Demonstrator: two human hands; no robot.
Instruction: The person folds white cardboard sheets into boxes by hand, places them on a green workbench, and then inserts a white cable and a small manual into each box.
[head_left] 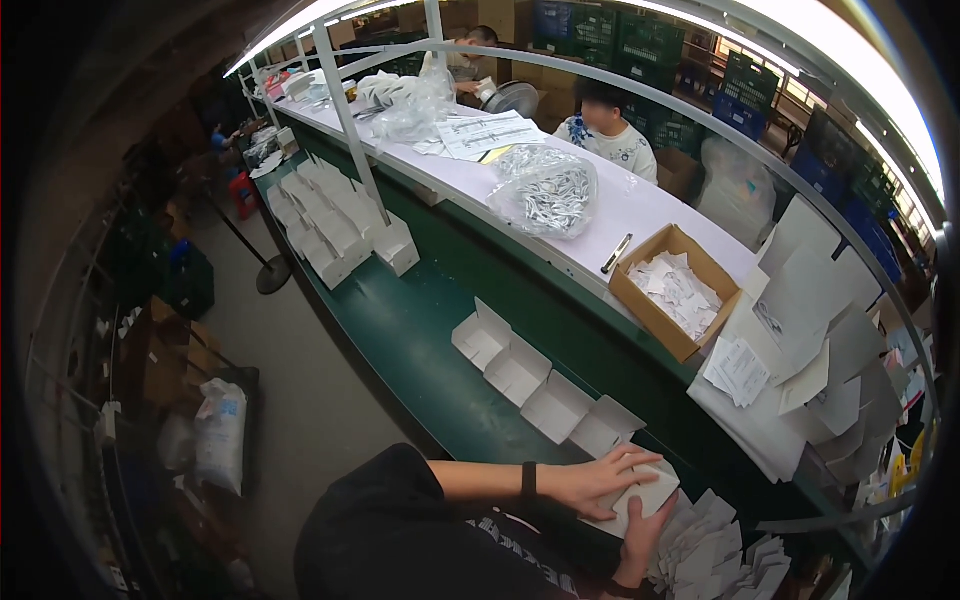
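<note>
A small white cardboard box (648, 492) is between my two hands at the lower right, over the green bench. My left hand (600, 478), with a black band on its wrist, lies across the box's top and left side, fingers bent over it. From the near right side my right hand (645, 535) grips the same box, thumb up along its face. Just beyond stands a row of several open white boxes (558, 405), lids raised. Beside my right hand lies a heap of folded white card blanks (705, 545). Parts of the held box are hidden by my fingers.
Stacked white boxes (325, 215) stand at the bench's far left. The raised white shelf carries a bag of small silvery packets (545, 190), a utility knife (617, 254) and a carton of paper slips (650, 310). A metal post (350, 125) rises there; two people sit beyond.
</note>
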